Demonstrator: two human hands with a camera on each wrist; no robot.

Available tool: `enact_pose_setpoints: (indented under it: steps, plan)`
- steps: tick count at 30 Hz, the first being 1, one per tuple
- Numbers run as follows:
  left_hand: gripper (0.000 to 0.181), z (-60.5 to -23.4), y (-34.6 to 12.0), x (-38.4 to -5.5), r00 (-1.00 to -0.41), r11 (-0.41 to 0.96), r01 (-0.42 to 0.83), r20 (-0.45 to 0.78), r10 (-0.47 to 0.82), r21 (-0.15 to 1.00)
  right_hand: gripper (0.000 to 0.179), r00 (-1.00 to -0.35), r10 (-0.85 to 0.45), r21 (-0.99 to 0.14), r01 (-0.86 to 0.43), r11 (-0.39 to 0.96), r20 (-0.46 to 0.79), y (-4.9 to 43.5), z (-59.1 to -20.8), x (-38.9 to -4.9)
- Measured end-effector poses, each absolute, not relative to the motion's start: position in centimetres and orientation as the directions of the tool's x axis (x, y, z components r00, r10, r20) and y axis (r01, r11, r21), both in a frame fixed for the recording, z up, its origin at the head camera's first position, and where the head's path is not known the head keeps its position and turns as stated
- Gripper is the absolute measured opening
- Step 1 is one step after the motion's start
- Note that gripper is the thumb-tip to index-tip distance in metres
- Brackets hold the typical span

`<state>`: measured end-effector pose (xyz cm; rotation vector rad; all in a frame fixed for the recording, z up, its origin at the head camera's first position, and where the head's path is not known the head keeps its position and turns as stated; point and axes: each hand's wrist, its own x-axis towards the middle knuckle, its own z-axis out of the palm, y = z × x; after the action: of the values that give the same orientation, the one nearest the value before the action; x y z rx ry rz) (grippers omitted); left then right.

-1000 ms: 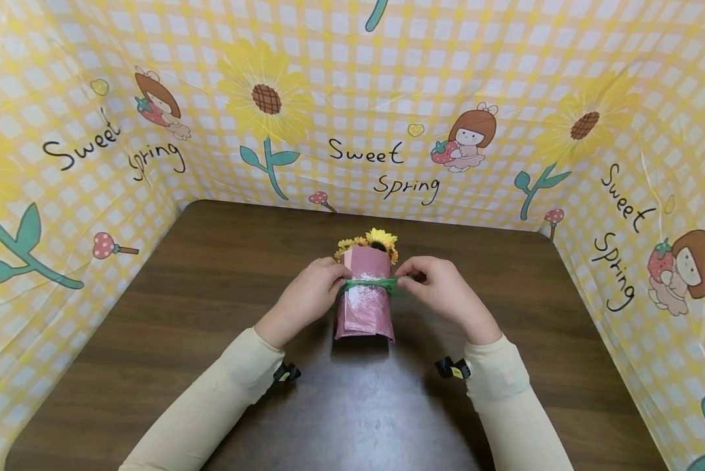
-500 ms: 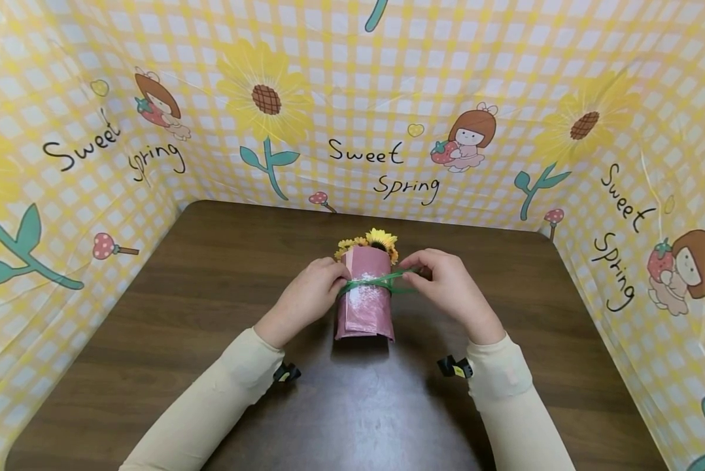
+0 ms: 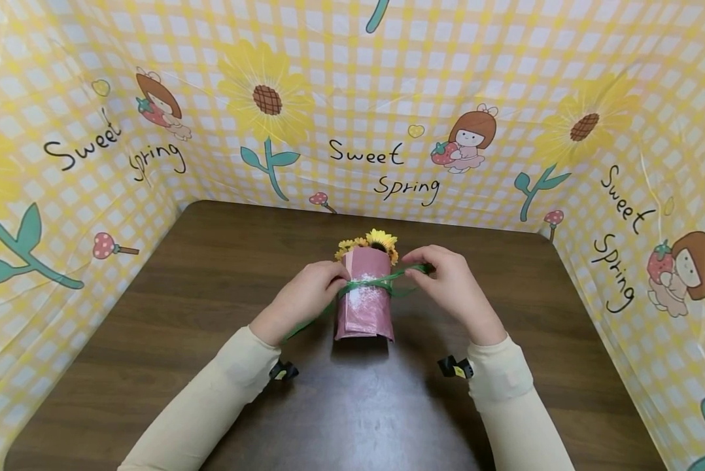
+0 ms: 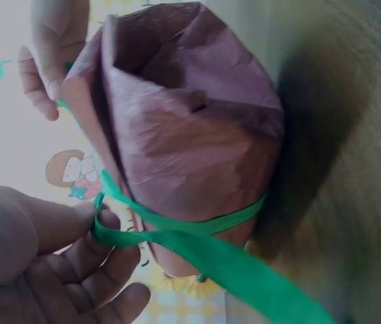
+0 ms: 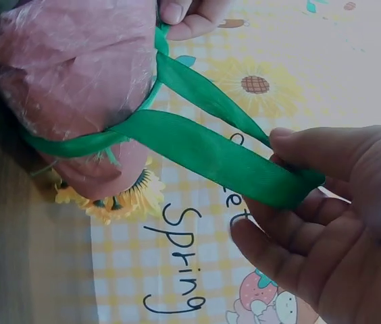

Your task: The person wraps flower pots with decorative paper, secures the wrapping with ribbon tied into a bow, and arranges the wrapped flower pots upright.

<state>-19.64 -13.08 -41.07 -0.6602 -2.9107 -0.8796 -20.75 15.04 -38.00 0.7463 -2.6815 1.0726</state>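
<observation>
A bouquet wrapped in pink paper [image 3: 369, 311] lies in mid-table, its yellow flowers [image 3: 382, 238] pointing to the far side. Green ribbon [image 3: 371, 283] runs around the wrapping. At the bouquet's left edge my left hand [image 3: 305, 294] pinches the ribbon between thumb and index finger. A flat ribbon tail [image 4: 251, 273] hangs from that pinch in the left wrist view. To the right, my right hand [image 3: 449, 281] holds a loop of ribbon [image 5: 207, 158] pulled away from the wrapping, with the thumb against the fingers. The paper's near end [image 4: 190, 101] is open and hollow.
The dark wooden table [image 3: 152, 340] is bordered by a yellow checked cloth backdrop [image 3: 352, 85] at the back and both sides. Black wrist-worn cameras [image 3: 455, 367] stick out from the inner side of both sleeves.
My right hand has moved slightly right and away from the bouquet, drawing the ribbon out with it. A ribbon tail now shows below my left hand, which has barely shifted.
</observation>
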Motion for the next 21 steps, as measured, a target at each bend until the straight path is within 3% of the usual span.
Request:
enact_pose_setpoints:
  steps: [4,8,15,21]
  plan:
    - [0.013,-40.9,-13.5,-19.9,-0.909,0.738,0.381,0.079,0.41,0.556,0.017,-0.874,-0.374,-0.642,-0.483,0.596,0.31,15.2,-37.8,-20.8]
    - [0.014,-40.5,-13.7,-20.0,-0.907,0.748,0.375,0.053,0.417,0.548,0.017,-0.877,-0.374,-0.61,-0.479,0.632,0.301,15.4,-37.6,-20.7]
    - [0.012,-39.8,-14.1,-19.9,-0.911,0.771,0.39,0.088,0.403,0.504,0.016,-0.858,-0.4,-0.472,-0.513,0.718,0.324,15.9,-37.4,-20.6]
    - [0.01,-39.8,-14.3,-19.9,-0.91,0.78,0.406,0.129,0.395,0.476,0.012,-0.785,-0.466,-0.313,-0.6,0.736,0.408,16.3,-37.4,-20.6]
